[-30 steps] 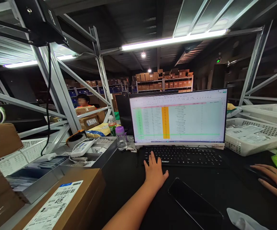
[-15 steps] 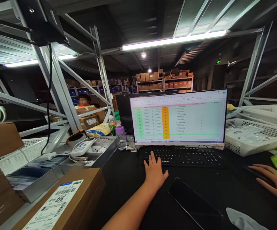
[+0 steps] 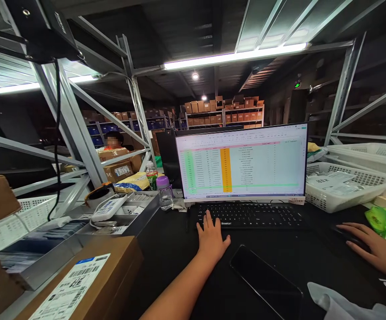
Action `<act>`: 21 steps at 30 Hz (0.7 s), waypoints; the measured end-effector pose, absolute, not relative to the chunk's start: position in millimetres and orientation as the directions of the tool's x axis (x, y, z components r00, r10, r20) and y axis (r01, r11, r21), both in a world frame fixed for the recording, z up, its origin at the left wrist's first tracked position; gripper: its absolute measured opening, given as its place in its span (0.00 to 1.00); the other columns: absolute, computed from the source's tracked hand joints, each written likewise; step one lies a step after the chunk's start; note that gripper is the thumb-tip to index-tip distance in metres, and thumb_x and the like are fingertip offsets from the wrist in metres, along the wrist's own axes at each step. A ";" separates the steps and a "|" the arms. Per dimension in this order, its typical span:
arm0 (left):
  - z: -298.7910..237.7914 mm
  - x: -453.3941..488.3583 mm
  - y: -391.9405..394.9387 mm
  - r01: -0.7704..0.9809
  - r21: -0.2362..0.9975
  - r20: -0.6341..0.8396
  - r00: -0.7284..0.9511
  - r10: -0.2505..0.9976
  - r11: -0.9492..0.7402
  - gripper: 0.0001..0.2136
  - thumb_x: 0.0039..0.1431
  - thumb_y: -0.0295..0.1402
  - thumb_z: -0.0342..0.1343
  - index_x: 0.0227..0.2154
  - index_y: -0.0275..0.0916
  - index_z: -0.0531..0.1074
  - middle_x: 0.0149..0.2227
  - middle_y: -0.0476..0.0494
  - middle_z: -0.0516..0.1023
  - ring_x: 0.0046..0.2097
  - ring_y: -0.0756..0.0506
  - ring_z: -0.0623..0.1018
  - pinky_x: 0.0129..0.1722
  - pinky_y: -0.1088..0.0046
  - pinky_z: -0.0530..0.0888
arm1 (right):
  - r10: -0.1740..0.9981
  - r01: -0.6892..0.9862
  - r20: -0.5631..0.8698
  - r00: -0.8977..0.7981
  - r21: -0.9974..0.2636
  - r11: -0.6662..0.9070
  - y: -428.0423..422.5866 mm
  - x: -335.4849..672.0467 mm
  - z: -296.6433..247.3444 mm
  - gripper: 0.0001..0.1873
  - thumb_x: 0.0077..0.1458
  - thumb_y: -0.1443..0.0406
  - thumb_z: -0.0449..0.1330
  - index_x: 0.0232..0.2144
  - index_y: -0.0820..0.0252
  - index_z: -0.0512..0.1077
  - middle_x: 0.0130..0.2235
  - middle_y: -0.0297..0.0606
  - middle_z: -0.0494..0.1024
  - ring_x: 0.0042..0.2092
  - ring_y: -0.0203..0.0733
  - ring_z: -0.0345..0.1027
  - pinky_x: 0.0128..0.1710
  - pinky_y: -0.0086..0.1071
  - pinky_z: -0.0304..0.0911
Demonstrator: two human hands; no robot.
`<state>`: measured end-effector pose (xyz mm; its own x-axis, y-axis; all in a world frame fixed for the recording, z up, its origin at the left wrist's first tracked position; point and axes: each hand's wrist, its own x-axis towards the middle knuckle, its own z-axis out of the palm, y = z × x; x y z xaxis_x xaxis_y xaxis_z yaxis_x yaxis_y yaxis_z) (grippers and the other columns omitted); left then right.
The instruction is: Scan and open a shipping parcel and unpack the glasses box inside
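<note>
- Low in the frame's centre, the left hand [image 3: 211, 238] lies flat and open, fingers on the black keyboard's [image 3: 251, 215] left end — gripping nothing.
- Lower right, the right hand [image 3: 373, 249] rests curled over a dark mouse [image 3: 341, 233] on the tabletop [image 3: 166, 249].
- Between them lies a black phone [image 3: 266, 278], below the monitor [image 3: 241, 162].

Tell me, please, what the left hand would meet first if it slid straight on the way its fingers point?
The left hand points away from the person, its fingertips already on the near left edge of the black keyboard. Going straight on, it would cross the keys and probably reach the lower edge of the monitor; depth is hard to judge.
</note>
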<state>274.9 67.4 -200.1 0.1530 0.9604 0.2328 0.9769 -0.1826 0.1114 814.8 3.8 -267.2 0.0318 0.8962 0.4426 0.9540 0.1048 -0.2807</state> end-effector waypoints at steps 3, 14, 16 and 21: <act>-200.5 275.0 67.4 0.979 0.103 0.238 0.149 0.960 -0.177 0.34 0.58 0.47 0.54 0.64 0.35 0.62 0.72 0.23 0.42 0.71 0.28 0.53 0.66 0.40 0.53 | 0.910 0.958 0.415 0.017 -0.266 0.103 4.8 820.1 -270.8 0.29 0.56 0.44 0.55 0.57 0.40 0.71 0.62 0.39 0.70 0.58 0.56 0.71 0.53 0.44 0.72; -199.2 274.5 66.5 0.977 0.111 0.235 0.154 0.960 -0.184 0.34 0.58 0.47 0.55 0.64 0.34 0.62 0.72 0.22 0.41 0.71 0.28 0.53 0.66 0.40 0.53 | 0.911 0.964 0.411 0.001 -0.241 0.108 6.3 823.5 -273.9 0.28 0.56 0.43 0.55 0.57 0.37 0.71 0.62 0.41 0.68 0.57 0.55 0.71 0.53 0.46 0.72; -199.1 274.4 66.3 0.976 0.115 0.235 0.155 0.960 -0.186 0.34 0.58 0.47 0.55 0.64 0.34 0.62 0.72 0.22 0.41 0.71 0.28 0.53 0.66 0.40 0.53 | 0.908 0.961 0.419 0.004 -0.252 0.112 6.6 821.9 -273.2 0.28 0.56 0.43 0.55 0.56 0.37 0.72 0.61 0.42 0.69 0.57 0.56 0.71 0.53 0.47 0.72; -197.2 274.3 65.4 0.977 0.112 0.221 0.156 0.963 -0.184 0.34 0.59 0.48 0.54 0.65 0.34 0.61 0.73 0.23 0.41 0.71 0.28 0.53 0.67 0.40 0.53 | 0.897 0.956 0.442 0.009 -0.266 0.121 6.4 821.4 -273.6 0.27 0.55 0.44 0.55 0.55 0.37 0.72 0.61 0.42 0.69 0.57 0.56 0.71 0.52 0.47 0.72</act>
<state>274.3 65.4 -197.2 0.1557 0.9627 0.2215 0.9765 -0.1838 0.1122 821.4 6.4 -273.6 0.0091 0.8971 0.4418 0.9562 0.1215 -0.2664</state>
